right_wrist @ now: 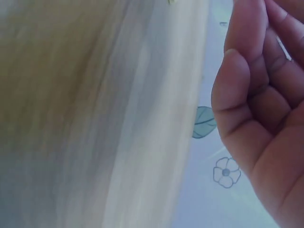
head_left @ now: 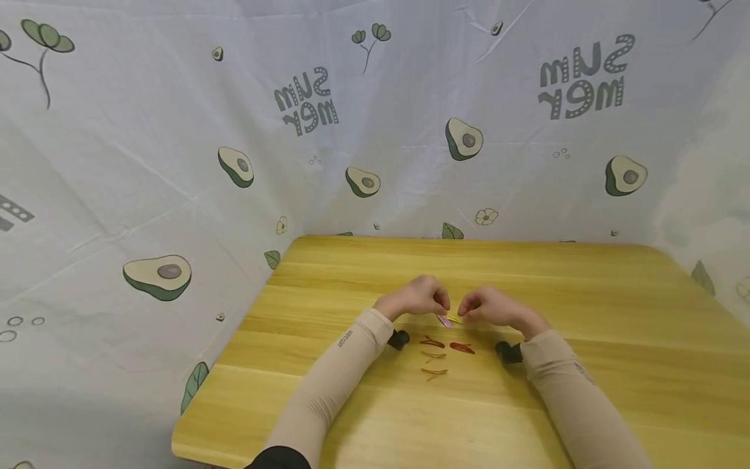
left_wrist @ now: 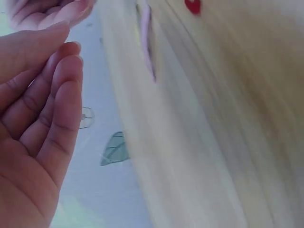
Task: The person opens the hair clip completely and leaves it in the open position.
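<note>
Over the middle of the table, my left hand (head_left: pixel 418 296) and right hand (head_left: pixel 495 306) face each other, fingers bent downward. Between them lie a purple hair clip (head_left: pixel 445 321) and a yellow hair clip (head_left: pixel 454 318), side by side and overlapping in the head view. The left wrist view shows the purple clip on the wood, apart from the left fingers (left_wrist: pixel 66 109), which are loosely curled with nothing between thumb and fingertips. In the right wrist view the right fingers (right_wrist: pixel 232 85) are loosely bent and nothing shows in them.
Nearer the body lie a brownish-red hair clip (head_left: pixel 432 342), a red hair clip (head_left: pixel 462 348) and two orange-gold hair clips, one (head_left: pixel 433 355) above the other (head_left: pixel 435 372). The wooden table (head_left: pixel 527 273) ends at a printed white curtain (head_left: pixel 410 195) behind and at the left.
</note>
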The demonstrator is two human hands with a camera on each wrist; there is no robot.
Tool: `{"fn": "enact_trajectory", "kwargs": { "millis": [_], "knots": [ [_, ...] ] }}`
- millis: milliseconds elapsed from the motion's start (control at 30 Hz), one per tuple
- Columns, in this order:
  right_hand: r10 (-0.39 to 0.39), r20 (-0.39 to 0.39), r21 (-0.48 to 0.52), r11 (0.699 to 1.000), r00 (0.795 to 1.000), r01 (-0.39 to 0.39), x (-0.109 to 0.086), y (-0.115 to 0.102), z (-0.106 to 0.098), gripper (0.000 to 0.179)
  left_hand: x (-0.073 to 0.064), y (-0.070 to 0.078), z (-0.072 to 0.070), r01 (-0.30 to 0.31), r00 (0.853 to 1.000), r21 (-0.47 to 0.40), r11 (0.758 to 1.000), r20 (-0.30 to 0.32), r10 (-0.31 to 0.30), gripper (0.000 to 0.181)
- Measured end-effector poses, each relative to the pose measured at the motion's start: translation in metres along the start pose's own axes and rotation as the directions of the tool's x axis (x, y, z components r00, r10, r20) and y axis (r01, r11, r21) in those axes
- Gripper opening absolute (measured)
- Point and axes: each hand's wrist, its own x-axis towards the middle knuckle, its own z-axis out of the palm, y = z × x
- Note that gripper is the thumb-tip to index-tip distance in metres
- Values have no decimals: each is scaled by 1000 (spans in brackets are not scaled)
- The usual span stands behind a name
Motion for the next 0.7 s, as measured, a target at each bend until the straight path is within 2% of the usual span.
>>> {"fn": "enact_trajectory", "kwargs": {
  "millis": [133,400,600,700],
  "knots": [
    [44,-33,-15,999,999,-44,7,1,-1,13,10,-5,0,29,1000,18,999,1,-29,4],
    [136,-27,-18,990,990,-136,19,9,0,10,29,-15,7,79,995,69,994,49,-82,4],
    [158,-19,5,987,987,-158,21,12,1,12,33,-15,10,106,989,1,994,102,-106,7],
    [151,-9,-15,988,988,-151,23,11,1,12,34,-17,11,115,986,-7,993,119,-113,7]
  ]
}}
